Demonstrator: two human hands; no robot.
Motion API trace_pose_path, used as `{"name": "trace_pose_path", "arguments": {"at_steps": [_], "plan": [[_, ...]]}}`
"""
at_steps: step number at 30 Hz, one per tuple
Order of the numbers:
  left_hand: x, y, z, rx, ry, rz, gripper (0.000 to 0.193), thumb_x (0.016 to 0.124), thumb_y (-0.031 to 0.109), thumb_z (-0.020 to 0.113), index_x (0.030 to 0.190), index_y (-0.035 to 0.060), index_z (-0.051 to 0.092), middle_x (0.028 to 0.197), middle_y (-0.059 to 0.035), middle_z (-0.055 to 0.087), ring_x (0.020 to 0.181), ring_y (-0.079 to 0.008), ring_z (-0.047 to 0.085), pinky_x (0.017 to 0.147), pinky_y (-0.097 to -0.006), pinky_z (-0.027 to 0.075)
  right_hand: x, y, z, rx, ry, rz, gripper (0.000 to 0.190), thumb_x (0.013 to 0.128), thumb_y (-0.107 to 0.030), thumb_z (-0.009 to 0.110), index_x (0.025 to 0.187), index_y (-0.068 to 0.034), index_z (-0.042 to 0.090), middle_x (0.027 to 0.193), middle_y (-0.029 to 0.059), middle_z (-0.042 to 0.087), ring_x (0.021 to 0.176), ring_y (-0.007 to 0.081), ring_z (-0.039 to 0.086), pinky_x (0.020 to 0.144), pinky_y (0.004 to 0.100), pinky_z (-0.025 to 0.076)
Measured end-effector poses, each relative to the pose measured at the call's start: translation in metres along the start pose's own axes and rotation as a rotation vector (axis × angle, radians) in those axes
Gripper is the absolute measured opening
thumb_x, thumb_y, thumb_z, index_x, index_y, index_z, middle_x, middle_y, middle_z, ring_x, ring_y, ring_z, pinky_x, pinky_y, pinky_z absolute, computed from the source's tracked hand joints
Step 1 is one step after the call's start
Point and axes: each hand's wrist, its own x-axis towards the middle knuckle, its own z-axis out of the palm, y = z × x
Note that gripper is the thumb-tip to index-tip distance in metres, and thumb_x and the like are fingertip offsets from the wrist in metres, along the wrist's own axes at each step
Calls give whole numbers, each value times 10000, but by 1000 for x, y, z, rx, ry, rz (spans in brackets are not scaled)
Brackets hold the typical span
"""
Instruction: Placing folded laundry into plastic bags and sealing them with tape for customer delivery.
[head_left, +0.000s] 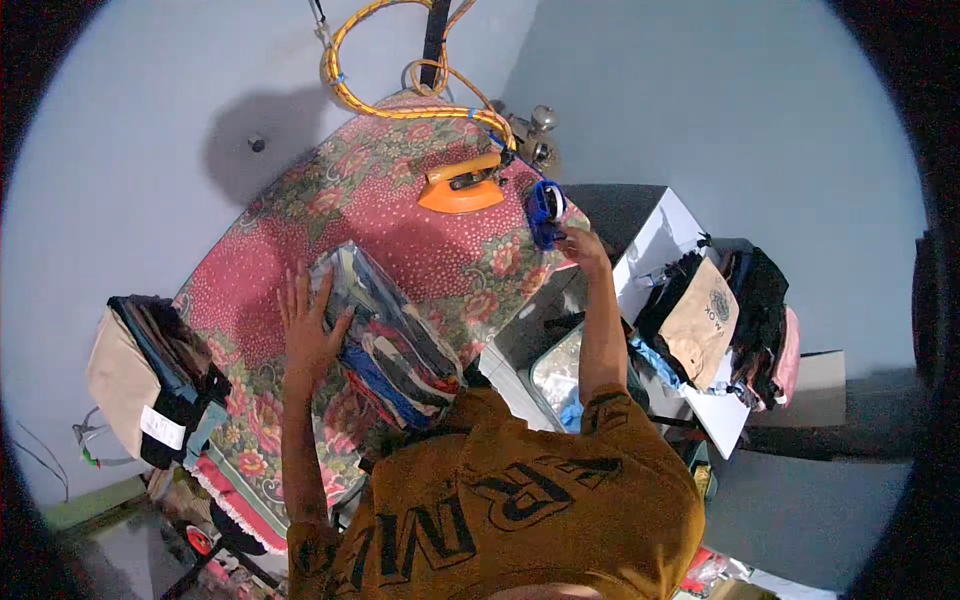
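Note:
A clear plastic bag packed with folded, many-coloured cloth lies slantwise before me on a flowered pink cover. My left hand is spread flat beside its upper left edge, with the thumb side touching the plastic. At the right edge of the cover, my right hand has its fingers on the near end of a blue tape dispenser with a white ring. The fingertips are partly hidden there. An orange iron rests farther back, left of the dispenser.
Yellow hoses loop from the iron up a dark post. Folded garments hang over the left edge. Stacked garments stand on the right by a white box panel. A clear container is below my right forearm.

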Motion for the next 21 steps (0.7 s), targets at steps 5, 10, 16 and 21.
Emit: {"name": "trace_pose_path", "arguments": {"at_steps": [5, 10, 16, 21], "plan": [[0, -4, 14, -197, 42, -39, 773, 922, 505, 569, 1542, 178, 245, 1613, -169, 94, 1476, -396, 106, 1188, -527, 83, -16, 62, -14, 262, -38, -8, 299, 970, -240, 509, 1090, 8, 625, 989, 104, 691, 828, 169, 639, 732, 283, 499], [3, -7, 38, -352, 131, -143, 917, 889, 465, 632, 1529, 6, 164, 1593, -221, 140, 1460, -427, 141, 1184, -488, 144, -18, 79, 8, 550, -566, -198, 192, 965, -169, 554, 928, 9, 617, 836, 73, 638, 750, 198, 612, 735, 347, 537], [-2, -7, 41, -445, 135, -207, 930, 869, 521, 649, 1557, 122, 165, 1623, -142, 57, 1478, -399, 78, 1177, -531, 150, -58, -20, 191, -308, -642, -268, 192, 923, -207, 671, 948, -16, 675, 798, 17, 611, 719, 120, 560, 630, 327, 473], [-3, -9, 40, -429, 180, -134, 936, 837, 590, 654, 1553, 176, 216, 1625, -134, 47, 1485, -380, 52, 1161, -559, 179, -117, -78, 344, -558, -985, -725, 271, 913, -263, 690, 906, 3, 633, 784, 29, 591, 757, 122, 534, 675, 316, 449]]}}
